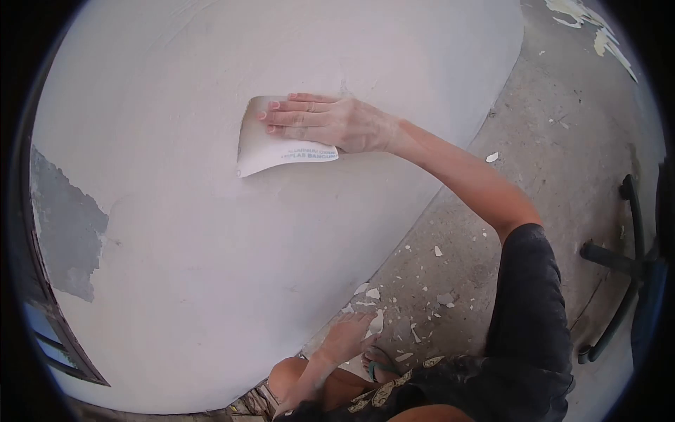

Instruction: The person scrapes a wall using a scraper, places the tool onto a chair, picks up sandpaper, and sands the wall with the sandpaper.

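A sheet of sandpaper [264, 151] with blue print on its pale back lies against the white wall [232, 246]. My right hand [344, 121] presses it flat to the surface with stretched fingers. The lower edge of the sheet curls away from the wall. White dust coats this hand. Low in the view, my left hand [349, 336] extends past my bent knee with its fingers stretched out and nothing visible in them. Its fingertips are near white flakes on the floor, though I cannot tell whether they touch anything.
Paint flakes [375, 294] litter the concrete floor [464, 260] along the wall's base. A grey patch [68, 228] of bare wall shows at left, beside a window frame [67, 337]. Dark chair legs [626, 264] stand at right. Larger peeled pieces [601, 39] lie at the top right.
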Demonstrator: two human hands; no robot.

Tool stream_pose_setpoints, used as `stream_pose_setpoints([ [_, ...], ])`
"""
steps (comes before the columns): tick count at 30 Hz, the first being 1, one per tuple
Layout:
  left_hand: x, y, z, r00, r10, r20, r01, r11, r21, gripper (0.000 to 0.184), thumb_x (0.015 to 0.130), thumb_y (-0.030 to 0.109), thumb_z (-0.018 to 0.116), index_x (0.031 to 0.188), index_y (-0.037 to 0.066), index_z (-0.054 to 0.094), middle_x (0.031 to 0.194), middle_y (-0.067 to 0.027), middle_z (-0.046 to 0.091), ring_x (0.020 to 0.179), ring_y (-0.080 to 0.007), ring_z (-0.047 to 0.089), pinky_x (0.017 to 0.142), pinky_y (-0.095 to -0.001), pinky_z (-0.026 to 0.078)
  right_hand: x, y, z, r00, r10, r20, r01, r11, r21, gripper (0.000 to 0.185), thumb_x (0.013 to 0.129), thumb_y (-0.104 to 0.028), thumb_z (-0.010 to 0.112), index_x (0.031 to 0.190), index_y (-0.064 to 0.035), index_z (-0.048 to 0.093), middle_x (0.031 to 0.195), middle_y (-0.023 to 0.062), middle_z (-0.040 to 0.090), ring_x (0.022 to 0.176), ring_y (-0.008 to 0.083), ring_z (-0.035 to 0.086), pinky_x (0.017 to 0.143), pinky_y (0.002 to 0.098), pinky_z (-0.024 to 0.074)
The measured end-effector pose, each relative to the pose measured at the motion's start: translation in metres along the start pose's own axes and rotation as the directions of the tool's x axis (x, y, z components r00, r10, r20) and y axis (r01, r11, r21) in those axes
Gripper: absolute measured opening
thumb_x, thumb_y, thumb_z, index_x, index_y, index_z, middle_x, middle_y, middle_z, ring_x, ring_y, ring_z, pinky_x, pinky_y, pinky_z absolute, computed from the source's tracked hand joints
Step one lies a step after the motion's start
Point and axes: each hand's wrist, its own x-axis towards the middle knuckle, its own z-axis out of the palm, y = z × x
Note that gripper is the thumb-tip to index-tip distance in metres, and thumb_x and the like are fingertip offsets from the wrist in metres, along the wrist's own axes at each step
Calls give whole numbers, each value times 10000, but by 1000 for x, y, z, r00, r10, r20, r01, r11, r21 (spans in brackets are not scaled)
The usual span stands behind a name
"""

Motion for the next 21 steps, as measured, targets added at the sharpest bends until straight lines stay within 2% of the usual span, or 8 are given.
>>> stream_pose_setpoints([
  [1,-2,0,-8,998,-16,-54,18,1000,24,493,942,335,636,1339,56,548,1184,-174,644,1137,-358,579,1007,-451,441,12,8,-2,992,-109,62,108,994,31,509,913,34,542,1410,-72,514,1478,100,500,1361,242,483,1152,382,413],
  [2,-7,3,-13,995,-27,-94,30,999,37,499,944,345,631,1346,62,544,1176,-173,644,1143,-359,575,1011,-451,438,25,47,-12,991,32,-131,-48,992,-120,483,938,1,527,1418,-52,501,1480,104,499,1367,257,477,1140,384,419],
  [6,0,10,-11,979,116,-167,-126,991,-47,527,959,404,596,1366,75,530,1153,-180,641,1156,-369,563,1008,-455,442,65,39,10,788,431,-440,-482,876,-5,547,894,34,551,1432,11,459,1515,174,437,1428,337,380,1159,401,373],
  [8,12,17,-14,992,110,-67,-114,992,-59,482,939,368,618,1299,51,566,1201,-179,637,1164,-357,569,1026,-438,431,66,-49,42,995,39,-95,-31,996,87,528,942,31,496,1464,-27,441,1566,161,359,1447,326,346,1209,398,303],
  [13,22,7,-15,981,166,-96,-167,986,2,487,941,391,608,1275,39,575,1227,-199,625,1163,-358,569,1027,-437,431,104,-7,9,886,-420,196,420,907,42,380,1023,-88,480,1398,-51,529,1430,154,541,1327,273,521,1096,379,455],
  [15,17,12,-16,980,158,-123,-154,987,46,541,965,449,577,1336,56,551,1209,-209,625,1165,-370,561,1006,-450,453,125,40,-13,985,35,-170,-40,999,-25,373,1025,-80,474,1393,-52,531,1413,146,561,1295,248,555,1048,348,491],
  [17,16,10,-6,970,186,-155,-187,982,10,535,964,450,579,1326,57,560,1208,-209,626,1162,-372,562,999,-451,458,116,40,3,918,345,-194,-352,936,-1,422,987,-34,503,1409,-39,508,1460,166,507,1350,271,495,1091,376,455],
  [21,20,4,-1,951,224,-211,-237,971,-38,523,963,442,586,1321,62,565,1201,-203,630,1159,-375,562,982,-447,470,117,-31,26,989,-141,-35,137,985,-107,522,910,30,565,1423,-22,484,1510,130,454,1391,276,440,1146,399,414],
])
